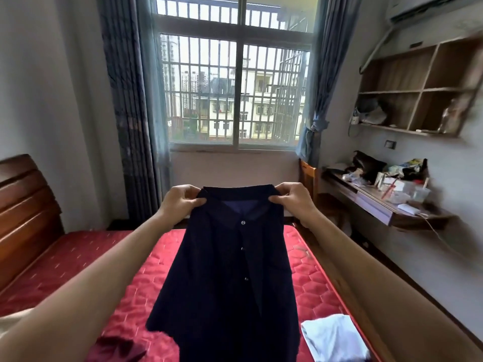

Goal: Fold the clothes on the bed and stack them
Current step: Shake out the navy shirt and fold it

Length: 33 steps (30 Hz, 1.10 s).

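Observation:
A dark navy button-up shirt [230, 278] hangs in the air above the red quilted mattress [78, 262], its front with the buttons facing me. My left hand [180, 201] pinches its left shoulder beside the collar. My right hand [291, 198] pinches the right shoulder at the same height. A folded white garment [335, 338] lies on the mattress at the lower right. A dark red garment [115, 350] lies crumpled at the lower left, partly cut off by the frame edge.
A wooden headboard [23, 212] stands at the left. A wooden chair [317, 189] and a cluttered wall desk [386, 202] run along the right wall, with a shelf unit [418, 90] above. A barred window [235, 84] with curtains is straight ahead.

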Motion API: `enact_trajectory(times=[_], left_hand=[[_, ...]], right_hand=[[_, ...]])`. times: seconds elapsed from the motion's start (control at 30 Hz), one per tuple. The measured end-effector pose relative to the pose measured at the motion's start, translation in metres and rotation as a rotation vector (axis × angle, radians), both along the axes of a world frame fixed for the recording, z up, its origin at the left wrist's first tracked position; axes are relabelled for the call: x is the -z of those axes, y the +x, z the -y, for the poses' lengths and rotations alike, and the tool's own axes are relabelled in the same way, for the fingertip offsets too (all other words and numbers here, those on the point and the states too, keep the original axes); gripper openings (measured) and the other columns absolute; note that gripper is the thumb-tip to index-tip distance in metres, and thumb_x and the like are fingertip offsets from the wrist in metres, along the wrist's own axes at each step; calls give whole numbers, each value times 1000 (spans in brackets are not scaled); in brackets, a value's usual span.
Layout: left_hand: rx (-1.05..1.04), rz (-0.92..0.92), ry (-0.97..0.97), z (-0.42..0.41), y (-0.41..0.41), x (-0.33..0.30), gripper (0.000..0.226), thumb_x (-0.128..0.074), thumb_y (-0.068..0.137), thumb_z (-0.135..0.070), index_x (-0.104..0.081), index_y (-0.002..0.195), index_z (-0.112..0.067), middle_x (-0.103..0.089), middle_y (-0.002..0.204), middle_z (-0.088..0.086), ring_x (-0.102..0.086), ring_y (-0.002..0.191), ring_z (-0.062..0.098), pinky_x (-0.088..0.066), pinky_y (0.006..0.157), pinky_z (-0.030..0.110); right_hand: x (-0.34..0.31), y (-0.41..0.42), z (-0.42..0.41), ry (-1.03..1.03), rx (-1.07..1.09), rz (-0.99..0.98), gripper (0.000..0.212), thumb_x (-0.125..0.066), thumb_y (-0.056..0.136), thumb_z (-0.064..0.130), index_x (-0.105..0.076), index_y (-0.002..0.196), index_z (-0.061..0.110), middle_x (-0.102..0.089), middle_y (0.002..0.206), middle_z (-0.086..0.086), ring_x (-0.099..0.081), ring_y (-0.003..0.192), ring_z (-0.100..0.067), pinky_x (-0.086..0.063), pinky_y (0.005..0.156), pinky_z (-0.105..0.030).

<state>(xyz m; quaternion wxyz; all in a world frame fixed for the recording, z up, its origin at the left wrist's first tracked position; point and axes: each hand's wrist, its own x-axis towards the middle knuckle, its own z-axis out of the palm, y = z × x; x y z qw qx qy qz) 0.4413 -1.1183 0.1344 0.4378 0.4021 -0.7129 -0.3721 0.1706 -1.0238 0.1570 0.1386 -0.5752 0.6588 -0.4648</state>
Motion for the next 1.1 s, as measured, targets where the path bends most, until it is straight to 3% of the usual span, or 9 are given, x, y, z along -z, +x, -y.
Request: enact_trajectory(times=[0.17,0.27,0.4,0.6,0.73,0.83,0.93,1.0,1.1], left_hand=[[-236,2,-181,-20,-18,-25,6,-71,83,-16,-68,88,-16,-68,79,-8,-61,75,6,-41,64,9],[-273,0,-284,-42,-27,-45,8,-69,84,-18,-67,91,-15,-70,83,-5,-65,81,11,-46,74,20],[-251,-60,-312,-68,-36,-63,15,-65,86,-21,-67,101,-16,-74,92,-2,-68,86,12,-53,83,33],[-43,-274,-207,-84,-36,-67,22,-59,90,-30,-65,109,-21,-73,95,-8,-68,94,8,-53,89,35],[65,-404,-58,-77,-26,-60,35,-65,84,-40,-67,111,-19,-74,99,-1,-69,97,17,-53,92,47],[22,-427,2,-65,-19,-50,22,-62,92,-18,-67,113,-11,-74,102,4,-68,100,21,-49,98,49],[22,-329,-35,-61,-12,-38,22,-58,94,-9,-67,113,-13,-73,103,1,-68,100,17,-49,98,46],[45,-238,-109,-62,-9,-34,19,-59,93,-11,-67,110,-16,-74,100,-3,-68,97,14,-51,95,43],[23,-160,-215,-63,-3,-31,10,-65,90,-19,-69,99,-22,-74,91,-9,-69,88,7,-55,85,36]], right_hand=[[-16,34,4,-203,177,-61,12,-72,76,19,-71,87,22,-69,80,8,-65,79,-11,-50,70,-27],[-28,63,-5,-310,215,-127,14,-69,75,23,-64,82,34,-62,78,17,-58,72,1,-36,59,-12],[-37,102,-17,-474,172,-200,13,-68,78,20,-69,89,27,-62,88,15,-56,72,0,-42,66,-16],[-38,128,-23,-662,59,29,21,-68,88,16,-73,107,20,-67,99,11,-60,82,9,-47,77,-11],[-29,128,-17,-605,-156,-43,31,-53,94,1,-66,121,10,-61,108,6,-58,95,8,-43,86,-9],[-25,123,-12,-437,-273,-45,38,-51,89,-11,-65,121,5,-59,108,2,-60,94,-3,-48,91,-18],[-27,113,-7,-476,-153,-181,33,-69,86,9,-67,119,14,-57,112,4,-57,103,-6,-47,97,-28],[-33,104,-2,-391,-193,-299,55,-76,81,28,-55,133,21,-53,127,3,-48,118,-8,-39,103,-23],[-44,96,4,-135,-417,-198,45,-78,79,27,-64,120,15,-65,108,4,-58,99,-4,-45,89,-24]])
